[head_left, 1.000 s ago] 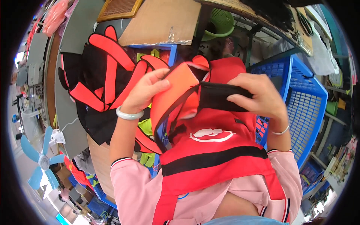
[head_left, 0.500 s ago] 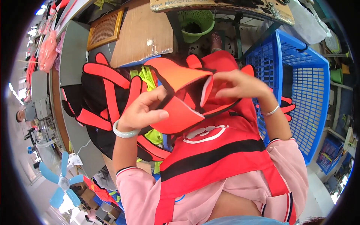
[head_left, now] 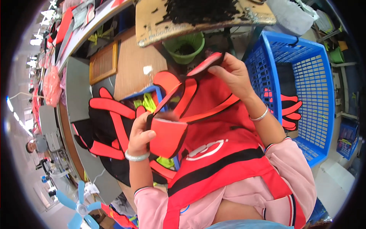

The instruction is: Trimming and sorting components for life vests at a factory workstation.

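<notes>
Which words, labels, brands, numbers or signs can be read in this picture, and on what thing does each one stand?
Board, along its near edge: dark capitals, partly readable; wording not copied here.
Apron: white mark, no readable letters.
Red piece in left hand: no text visible.
Background: any lettering is too small or blurred.

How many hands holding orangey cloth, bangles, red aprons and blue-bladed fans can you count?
Hands holding orange-red fabric: 2 (left hand, right hand)
Bangles: 2 (pale bangle, silvery bangle)
Red apron: 1
Blue-bladed fan: 1
Total: 6
</notes>
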{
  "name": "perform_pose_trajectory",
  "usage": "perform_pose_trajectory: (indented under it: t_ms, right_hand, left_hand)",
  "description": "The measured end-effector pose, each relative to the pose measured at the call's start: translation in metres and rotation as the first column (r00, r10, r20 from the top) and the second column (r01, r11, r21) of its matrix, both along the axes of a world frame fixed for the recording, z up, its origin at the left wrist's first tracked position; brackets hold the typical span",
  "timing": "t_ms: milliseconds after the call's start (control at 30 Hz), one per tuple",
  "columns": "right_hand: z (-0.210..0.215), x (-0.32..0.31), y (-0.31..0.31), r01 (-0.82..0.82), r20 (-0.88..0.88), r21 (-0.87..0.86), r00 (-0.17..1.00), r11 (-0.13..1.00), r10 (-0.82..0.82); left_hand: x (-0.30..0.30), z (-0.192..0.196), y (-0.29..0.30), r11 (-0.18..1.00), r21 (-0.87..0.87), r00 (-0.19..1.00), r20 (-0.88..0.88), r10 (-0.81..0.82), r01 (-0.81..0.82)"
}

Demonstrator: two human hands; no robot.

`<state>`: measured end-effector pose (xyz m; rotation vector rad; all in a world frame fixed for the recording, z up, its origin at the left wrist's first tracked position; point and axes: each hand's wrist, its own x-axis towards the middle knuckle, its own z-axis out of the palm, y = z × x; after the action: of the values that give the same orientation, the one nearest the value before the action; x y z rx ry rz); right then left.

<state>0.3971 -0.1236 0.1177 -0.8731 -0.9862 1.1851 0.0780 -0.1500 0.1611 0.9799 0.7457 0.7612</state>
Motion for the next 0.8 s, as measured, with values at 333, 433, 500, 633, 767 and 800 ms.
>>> perform_pose_trajectory:
  t_ms: [333, 433, 500, 633, 767, 800]
  right_hand:
    - [0.120, 0.083, 0.045, 0.040, 0.746, 0.194, 0.643, 0.980, -0.173]
    - [0.119, 0.096, 0.066, -0.016, 0.802, 0.186, 0.580, 0.982, -0.142]
    - [0.120, 0.099, 0.078, -0.050, 0.828, 0.177, 0.548, 0.983, -0.122]
    - [0.119, 0.110, 0.101, -0.077, 0.860, 0.142, 0.504, 0.987, -0.084]
    - [0.116, 0.128, 0.122, -0.046, 0.867, 0.131, 0.491, 0.990, -0.092]
    - [0.116, 0.129, 0.127, -0.041, 0.863, 0.104, 0.501, 0.994, -0.069]
  left_hand:
    - [0.079, 0.059, 0.099, 0.912, 0.285, 0.917, -0.353, -0.186, 0.295]
    - [0.143, 0.060, 0.135, 0.873, 0.458, 0.962, -0.270, -0.047, 0.171]
    - [0.177, 0.062, 0.157, 0.908, 0.409, 0.979, -0.202, -0.011, 0.094]
    - [0.205, 0.057, 0.196, 0.925, 0.379, 0.988, -0.156, 0.025, 0.037]
    - [0.221, 0.057, 0.216, 0.959, 0.284, 0.984, -0.173, 0.036, 0.014]
    - [0.222, 0.057, 0.219, 0.960, 0.281, 0.984, -0.175, 0.038, 0.012]
